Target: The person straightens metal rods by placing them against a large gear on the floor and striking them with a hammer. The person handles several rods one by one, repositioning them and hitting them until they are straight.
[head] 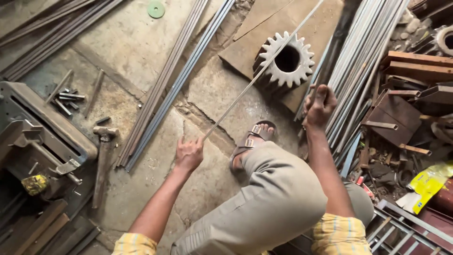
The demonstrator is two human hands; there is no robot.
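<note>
Steel rod (257, 74), thin, pinched at its near end by the left hand (188, 153), slants over the gear (284, 60); the right hand (320, 105) fists 1 bar by the floor's right-edge stack (365, 56). Overhang could whip, slip.

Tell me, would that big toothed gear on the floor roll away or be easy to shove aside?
The gear lies flat on its face, hole upward, so it probably would not roll. It looks thick and solid beside the person's foot, so likely heavy to push. The thin rod in the left hand lies across it and might get knocked.
</note>
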